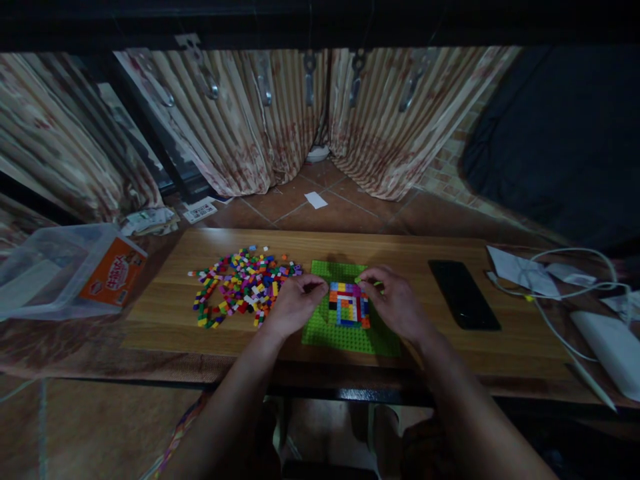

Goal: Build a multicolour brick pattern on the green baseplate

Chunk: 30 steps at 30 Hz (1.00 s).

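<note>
A green studded baseplate (320, 337) lies on the wooden board, with a square pattern of multicoloured toy building bricks (349, 305) pressed onto its middle. My left hand (295, 307) hovers at the pattern's upper left corner, thumb and fingertips pinched together; what they hold, if anything, is too small to tell. My right hand (395, 303) is at the upper right corner, its thumb and forefinger closed near the top row. Something small and pale shows at those fingertips, but its kind is unclear. Left of the plate spreads a loose pile of bricks (250, 283) in many colours.
A black phone-like slab (464, 295) lies right of the plate on the wooden board (160, 293). A clear plastic bin (60, 267) with an orange label stands at the far left. White cables (565, 253), papers and a white device (607, 353) crowd the right end.
</note>
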Tool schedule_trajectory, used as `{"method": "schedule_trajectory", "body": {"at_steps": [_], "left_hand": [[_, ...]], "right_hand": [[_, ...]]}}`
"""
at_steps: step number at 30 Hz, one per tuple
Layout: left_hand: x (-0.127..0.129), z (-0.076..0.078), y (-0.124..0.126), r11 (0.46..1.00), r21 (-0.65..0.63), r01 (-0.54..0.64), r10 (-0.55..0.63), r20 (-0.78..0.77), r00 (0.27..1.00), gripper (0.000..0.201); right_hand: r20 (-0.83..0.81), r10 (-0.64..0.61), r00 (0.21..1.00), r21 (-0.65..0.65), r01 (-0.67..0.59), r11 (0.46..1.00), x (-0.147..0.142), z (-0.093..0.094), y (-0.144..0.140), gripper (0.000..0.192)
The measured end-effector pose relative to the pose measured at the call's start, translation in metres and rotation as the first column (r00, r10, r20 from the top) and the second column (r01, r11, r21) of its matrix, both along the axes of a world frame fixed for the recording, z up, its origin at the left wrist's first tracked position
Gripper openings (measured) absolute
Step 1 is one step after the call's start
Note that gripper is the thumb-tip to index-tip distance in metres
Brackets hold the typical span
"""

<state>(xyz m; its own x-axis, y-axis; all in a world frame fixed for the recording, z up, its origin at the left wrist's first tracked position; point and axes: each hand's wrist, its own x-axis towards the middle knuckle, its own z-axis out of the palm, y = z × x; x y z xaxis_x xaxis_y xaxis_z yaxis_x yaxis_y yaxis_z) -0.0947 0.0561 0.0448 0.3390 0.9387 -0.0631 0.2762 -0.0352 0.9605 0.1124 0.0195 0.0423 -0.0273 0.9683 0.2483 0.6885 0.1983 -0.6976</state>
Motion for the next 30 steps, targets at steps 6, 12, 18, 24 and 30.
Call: {"method": "schedule_trajectory", "body": {"at_steps": [6,12,18,24,30], "left_hand": [[-0.001,-0.007,0.001,0.999,-0.033,0.024,-0.024,0.012,1.000,0.013],[0.000,-0.010,0.001,0.999,-0.032,0.036,-0.035,0.026,0.999,0.012],[-0.002,-0.015,0.003,0.997,-0.042,0.058,-0.057,0.023,0.998,0.010],[0.000,-0.018,0.002,0.999,-0.015,0.049,-0.050,-0.063,0.997,0.012],[-0.014,-0.005,0.001,0.979,0.183,0.089,-0.016,-0.369,0.929,0.017]], "right_hand": [[0.028,0.018,0.999,-0.003,-0.018,1.000,0.000,-0.003,0.001,0.012],[0.058,0.081,0.995,-0.015,-0.080,0.997,-0.008,-0.005,-0.002,0.011],[0.114,0.093,0.989,-0.006,-0.093,0.996,-0.012,-0.007,-0.002,0.011],[0.108,0.100,0.989,0.018,-0.102,0.995,-0.013,-0.008,-0.002,0.012],[0.133,0.085,0.987,0.031,-0.090,0.995,-0.009,-0.012,-0.001,0.014]]}}
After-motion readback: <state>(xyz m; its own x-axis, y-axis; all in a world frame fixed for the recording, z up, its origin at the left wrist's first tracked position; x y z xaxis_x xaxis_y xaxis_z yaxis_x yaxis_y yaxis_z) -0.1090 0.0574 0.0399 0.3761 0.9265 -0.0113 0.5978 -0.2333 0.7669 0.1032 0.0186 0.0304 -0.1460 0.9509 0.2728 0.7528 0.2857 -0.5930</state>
